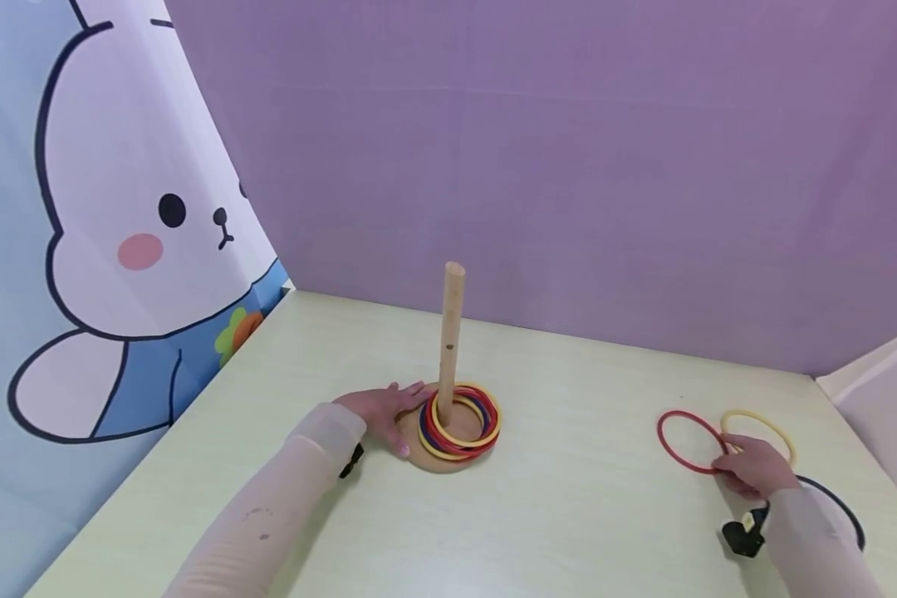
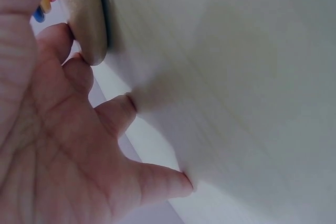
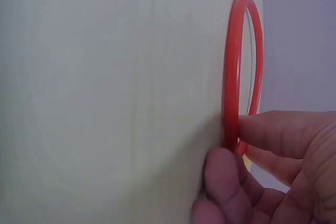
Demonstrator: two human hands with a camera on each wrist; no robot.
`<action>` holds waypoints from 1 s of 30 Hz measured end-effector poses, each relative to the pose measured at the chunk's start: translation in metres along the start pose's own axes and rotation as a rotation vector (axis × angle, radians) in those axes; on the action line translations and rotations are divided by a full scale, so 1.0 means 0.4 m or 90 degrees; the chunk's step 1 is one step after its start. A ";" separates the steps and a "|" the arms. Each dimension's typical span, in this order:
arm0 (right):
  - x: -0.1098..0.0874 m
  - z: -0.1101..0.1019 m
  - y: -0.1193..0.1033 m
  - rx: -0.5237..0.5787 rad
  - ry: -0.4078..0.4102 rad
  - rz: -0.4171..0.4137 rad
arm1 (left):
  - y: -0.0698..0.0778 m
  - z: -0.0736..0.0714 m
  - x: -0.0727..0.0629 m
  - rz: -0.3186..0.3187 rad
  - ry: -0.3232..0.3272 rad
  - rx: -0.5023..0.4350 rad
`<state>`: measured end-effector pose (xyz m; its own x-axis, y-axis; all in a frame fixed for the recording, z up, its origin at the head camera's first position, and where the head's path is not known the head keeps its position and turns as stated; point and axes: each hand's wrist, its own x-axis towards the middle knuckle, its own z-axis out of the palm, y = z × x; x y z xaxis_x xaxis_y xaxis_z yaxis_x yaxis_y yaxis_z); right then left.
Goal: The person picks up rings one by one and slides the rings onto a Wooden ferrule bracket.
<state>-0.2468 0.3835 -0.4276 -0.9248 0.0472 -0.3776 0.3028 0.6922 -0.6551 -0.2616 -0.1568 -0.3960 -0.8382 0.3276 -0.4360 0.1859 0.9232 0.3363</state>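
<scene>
On the table stands a wooden post (image 1: 452, 324) on a round wooden base (image 1: 435, 463). Several red, yellow and blue rings (image 1: 497, 422) lie stacked on the base around the post. With fingers spread, my left hand (image 1: 389, 413) touches the left edge of the base; in the left wrist view, some fingertips (image 2: 186, 180) also rest on the tabletop. Far to the right, my right hand (image 1: 759, 467) pinches the near right side of a red ring (image 3: 231, 77) between thumb and fingers. That ring is close to the table surface.
Beside the right hand lie a yellow ring (image 1: 751, 413) and a dark ring (image 1: 840, 501), the latter partly hidden by the sleeve. A purple backdrop (image 1: 538, 183) rises behind the table (image 1: 568, 515). On the left hangs a cloth with a cartoon animal (image 1: 112, 149).
</scene>
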 end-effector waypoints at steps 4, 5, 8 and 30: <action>-0.001 0.023 -0.019 -0.004 0.015 -0.030 | 0.003 0.000 -0.002 -0.008 0.000 0.000; -0.002 0.030 -0.024 -0.001 0.018 -0.035 | 0.003 0.000 -0.003 -0.010 -0.001 0.000; -0.002 0.050 -0.042 0.015 0.021 -0.045 | 0.005 0.000 -0.004 -0.022 -0.002 0.001; 0.021 0.198 -0.222 0.046 -0.034 -0.102 | -0.002 0.000 -0.003 -0.015 0.000 -0.012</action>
<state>-0.2631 0.2655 -0.4243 -0.9496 -0.0994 -0.2971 0.1697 0.6342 -0.7543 -0.2608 -0.1579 -0.3958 -0.8420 0.3053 -0.4447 0.1560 0.9270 0.3410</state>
